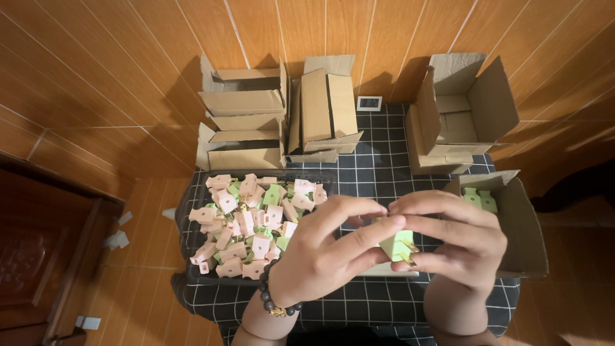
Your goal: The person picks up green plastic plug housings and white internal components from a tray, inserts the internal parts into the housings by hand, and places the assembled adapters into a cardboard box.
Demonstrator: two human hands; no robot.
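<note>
My left hand (323, 253) and my right hand (458, 240) meet over the table's middle, both gripping one light green plug adapter (398, 245) with brass prongs sticking out at its lower right. A dark bead bracelet (275, 301) circles my left wrist. Just left of my hands sits a black tray (192, 272) heaped with several pink and green plug pieces (246, 221). To the right, an open cardboard box (528, 237) holds green plug pieces (479, 198) at its far end.
The table wears a black cloth with a white grid (378, 166). Several cardboard boxes stand at the back: stacked ones (246, 118), a flat-folded one (327, 109), an open one (464, 112). A small digital clock (369, 102) sits between them. Tiled floor surrounds the table.
</note>
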